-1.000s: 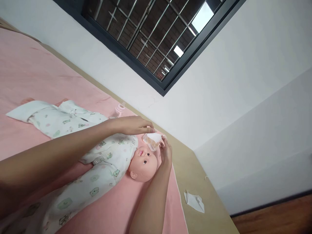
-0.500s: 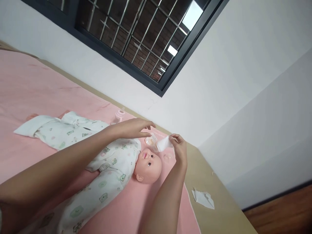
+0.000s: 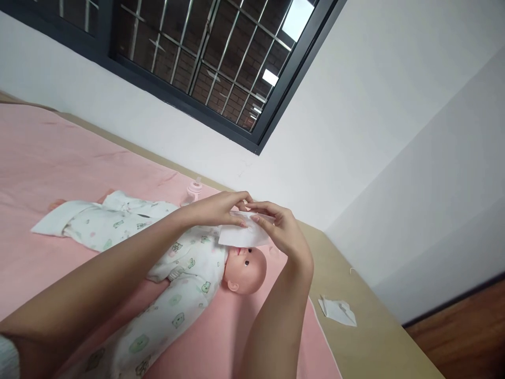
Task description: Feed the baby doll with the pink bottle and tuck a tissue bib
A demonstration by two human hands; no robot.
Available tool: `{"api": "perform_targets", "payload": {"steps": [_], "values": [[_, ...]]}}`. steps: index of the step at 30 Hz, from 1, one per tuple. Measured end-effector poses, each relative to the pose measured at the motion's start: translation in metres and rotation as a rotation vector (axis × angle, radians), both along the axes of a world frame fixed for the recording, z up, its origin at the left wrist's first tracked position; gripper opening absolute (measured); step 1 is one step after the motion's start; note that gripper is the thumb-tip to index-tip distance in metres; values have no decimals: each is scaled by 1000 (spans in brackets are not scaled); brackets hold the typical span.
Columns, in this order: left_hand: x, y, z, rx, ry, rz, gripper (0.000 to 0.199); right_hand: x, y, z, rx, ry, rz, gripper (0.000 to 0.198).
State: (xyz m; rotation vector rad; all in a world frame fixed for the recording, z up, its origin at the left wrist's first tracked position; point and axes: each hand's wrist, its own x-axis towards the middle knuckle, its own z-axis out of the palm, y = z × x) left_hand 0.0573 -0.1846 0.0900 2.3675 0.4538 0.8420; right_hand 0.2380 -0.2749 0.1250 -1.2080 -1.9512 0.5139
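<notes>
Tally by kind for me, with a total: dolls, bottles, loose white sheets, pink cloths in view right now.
Dolls: 1
Bottles: 1
White sheets: 2 (one held by the left hand and right hand, one lying on the tan surface)
Pink cloths: 1
Total: 5

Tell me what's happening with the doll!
A person's left hand and right hand hold a thin white sheet between thumbs and fingers. From here, it hides part of the face of the doll; I can't tell if it touches. The doll lies face up on a pink cloth, with a pink bottle nearby. Another white piece, crumpled, lies on the tan surface.
</notes>
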Motion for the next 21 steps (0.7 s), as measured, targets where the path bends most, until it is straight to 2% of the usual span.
{"api": "perform_targets", "payload": {"steps": [8,12,16,21], "values": [[-8,-5,10,-20,86,-3,25,-1,-2,2,160,87,-56,24],[-11,-6,10,-51,85,-15,26,-1,4,-1,205,144,-86,24],[-8,-8,10,-80,-155,-114,27,-4,11,-3,250,240,-108,27],[-2,-10,9,-44,-474,-89,21,-8,16,-4,254,305,-107,38]]}}
